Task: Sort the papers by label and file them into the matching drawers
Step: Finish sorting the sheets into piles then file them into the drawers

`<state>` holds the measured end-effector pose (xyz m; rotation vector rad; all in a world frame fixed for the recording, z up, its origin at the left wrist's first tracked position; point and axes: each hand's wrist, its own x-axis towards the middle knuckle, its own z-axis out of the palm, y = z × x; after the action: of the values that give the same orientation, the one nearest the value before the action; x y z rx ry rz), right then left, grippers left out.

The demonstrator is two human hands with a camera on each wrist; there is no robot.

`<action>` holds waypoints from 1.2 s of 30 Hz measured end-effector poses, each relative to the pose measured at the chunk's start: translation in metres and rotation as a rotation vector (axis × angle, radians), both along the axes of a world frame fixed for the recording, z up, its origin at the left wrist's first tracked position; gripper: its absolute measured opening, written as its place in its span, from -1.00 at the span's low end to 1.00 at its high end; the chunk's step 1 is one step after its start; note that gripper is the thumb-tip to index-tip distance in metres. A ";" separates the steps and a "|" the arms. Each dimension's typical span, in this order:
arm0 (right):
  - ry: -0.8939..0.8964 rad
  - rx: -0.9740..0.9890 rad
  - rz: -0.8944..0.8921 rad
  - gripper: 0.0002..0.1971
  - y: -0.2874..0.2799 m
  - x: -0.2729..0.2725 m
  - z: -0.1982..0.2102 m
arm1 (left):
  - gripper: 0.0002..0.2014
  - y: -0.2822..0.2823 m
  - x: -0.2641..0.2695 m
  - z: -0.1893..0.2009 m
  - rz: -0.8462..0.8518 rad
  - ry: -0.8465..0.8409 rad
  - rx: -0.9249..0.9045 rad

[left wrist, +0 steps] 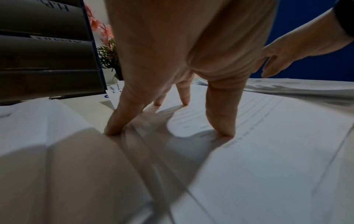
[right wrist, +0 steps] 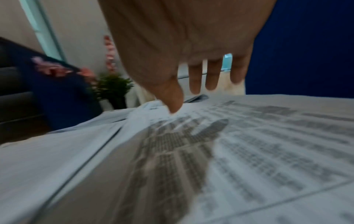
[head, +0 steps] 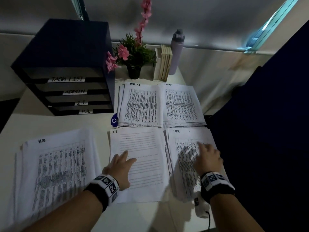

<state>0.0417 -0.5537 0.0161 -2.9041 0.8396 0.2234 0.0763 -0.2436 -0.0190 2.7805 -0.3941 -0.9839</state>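
Note:
Several paper stacks lie on the white desk. A large pile topped by an H.R. sheet (head: 56, 168) is at the left. Sorted piles sit to the right: TASK LIST (head: 142, 104), ADMIN (head: 183, 104), I.T. (head: 142, 163) and H.R. (head: 187, 154). My left hand (head: 119, 166) rests with straight spread fingertips (left wrist: 223, 130) on the left edge of the I.T. pile (left wrist: 268, 151). My right hand (head: 207, 158) hovers open, fingers spread, just above the sorted H.R. pile (right wrist: 249, 144), casting a shadow on it. The black drawer unit (head: 70, 67) stands at the back left with slots labelled TASK LIST, ADMIN, I.T. and H.R.
A potted plant with pink flowers (head: 133, 61), a row of books (head: 164, 62) and a grey bottle (head: 176, 51) stand at the back of the desk. A dark blue partition (head: 267, 114) bounds the right side. A blue sticker (head: 114, 120) shows beside the TASK LIST pile.

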 end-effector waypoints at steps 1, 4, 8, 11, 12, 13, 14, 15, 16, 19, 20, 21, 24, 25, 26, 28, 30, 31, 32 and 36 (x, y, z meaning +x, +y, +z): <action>0.038 0.016 0.097 -0.37 0.011 0.001 -0.003 | -0.06 0.000 0.000 0.000 0.000 0.000 0.000; 0.174 0.123 0.201 -0.44 0.038 0.003 -0.017 | -0.05 0.001 0.001 0.000 -0.009 0.005 0.005; 0.203 0.160 0.177 -0.47 0.049 0.011 -0.020 | -0.05 0.003 0.002 0.001 -0.048 0.007 0.005; 0.241 0.176 0.146 -0.45 0.054 0.021 -0.015 | -0.12 0.009 0.002 0.006 -0.016 -0.035 -0.075; 0.232 0.161 0.146 -0.43 0.059 0.024 -0.013 | -0.16 0.012 0.002 0.009 0.037 -0.059 -0.151; 0.203 0.140 0.151 -0.42 0.065 0.026 -0.011 | -0.21 0.017 0.003 0.013 0.111 -0.092 -0.243; 0.146 0.126 0.171 -0.41 0.072 0.029 -0.010 | -0.26 0.024 0.004 0.017 0.202 -0.136 -0.325; 0.074 0.135 0.205 -0.43 0.082 0.032 -0.010 | -0.29 0.033 0.005 0.020 0.302 -0.193 -0.385; -0.001 0.182 0.252 -0.48 0.094 0.035 -0.011 | -0.32 0.046 0.007 0.022 0.408 -0.245 -0.414; -0.108 0.447 0.386 -0.69 0.139 0.049 -0.010 | -0.30 0.102 0.012 0.015 0.694 -0.295 -0.337; -0.099 0.513 0.426 -0.73 0.156 0.052 -0.010 | -0.28 0.124 0.012 0.011 0.781 -0.290 -0.271; -0.079 0.558 0.466 -0.76 0.173 0.056 -0.009 | -0.25 0.146 0.012 0.007 0.872 -0.271 -0.199; -0.007 0.708 0.518 -0.77 0.221 0.060 -0.011 | -0.18 0.204 0.003 -0.007 1.101 -0.183 -0.028; 0.021 0.747 0.523 -0.77 0.235 0.060 -0.013 | -0.20 0.218 -0.001 -0.010 1.140 -0.159 0.012; 0.042 0.763 0.538 -0.76 0.249 0.061 -0.015 | -0.23 0.230 -0.006 -0.014 1.162 -0.134 0.033; 0.072 0.742 0.564 -0.76 0.272 0.062 -0.019 | -0.33 0.243 -0.013 -0.020 1.159 -0.103 0.041; 0.108 0.702 0.561 -0.77 0.291 0.063 -0.022 | -0.42 0.249 -0.020 -0.022 1.134 -0.099 0.013; 0.142 0.681 0.550 -0.76 0.299 0.064 -0.024 | -0.44 0.251 -0.022 -0.020 1.132 -0.094 -0.010; 0.166 0.659 0.547 -0.76 0.305 0.065 -0.026 | -0.44 0.254 -0.024 -0.021 1.142 -0.096 -0.057; 0.216 0.669 0.453 -0.62 0.317 0.067 -0.033 | -0.34 0.267 -0.028 -0.020 1.200 -0.048 -0.236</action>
<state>0.1092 -0.2364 -0.0173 -2.3944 0.0639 0.7099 0.0482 0.0231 -0.0390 2.1591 0.9776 -0.4847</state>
